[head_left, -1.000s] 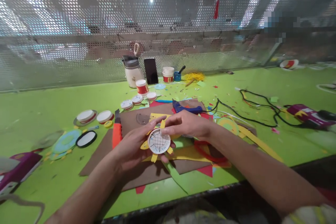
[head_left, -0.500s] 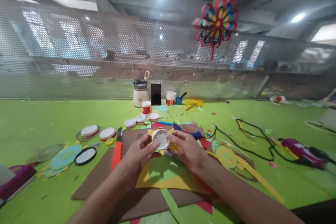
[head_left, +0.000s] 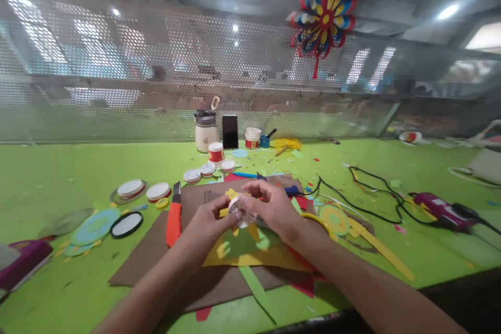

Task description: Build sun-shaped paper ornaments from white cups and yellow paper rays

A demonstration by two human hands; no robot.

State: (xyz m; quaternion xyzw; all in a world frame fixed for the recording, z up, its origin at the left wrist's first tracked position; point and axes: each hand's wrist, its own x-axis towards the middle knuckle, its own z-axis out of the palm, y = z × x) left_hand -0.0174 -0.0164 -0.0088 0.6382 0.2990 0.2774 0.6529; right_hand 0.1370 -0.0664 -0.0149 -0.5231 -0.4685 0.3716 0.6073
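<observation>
Both my hands hold a small round white lid with yellow paper petals (head_left: 241, 213), a paper sunflower, above a brown cardboard sheet (head_left: 148, 258). My left hand (head_left: 205, 227) grips its left side with fingers curled. My right hand (head_left: 270, 207) pinches its top and right side. The lid is tilted and mostly hidden by my fingers. Under it lie a yellow paper sheet (head_left: 250, 258) and green paper pieces.
An orange utility knife (head_left: 174, 216) lies left of my hands. Round lids (head_left: 157, 191), paper rings (head_left: 127, 223), a blue glue gun (head_left: 291, 191), black cables (head_left: 368, 188), a jar (head_left: 205, 132), a phone (head_left: 229, 132) and cups stand on the green table (head_left: 58, 167). A paper pinwheel (head_left: 324, 13) hangs above.
The camera tilted up from the table. My hands raised the sunflower lid, then turned it, so its gridded face no longer shows.
</observation>
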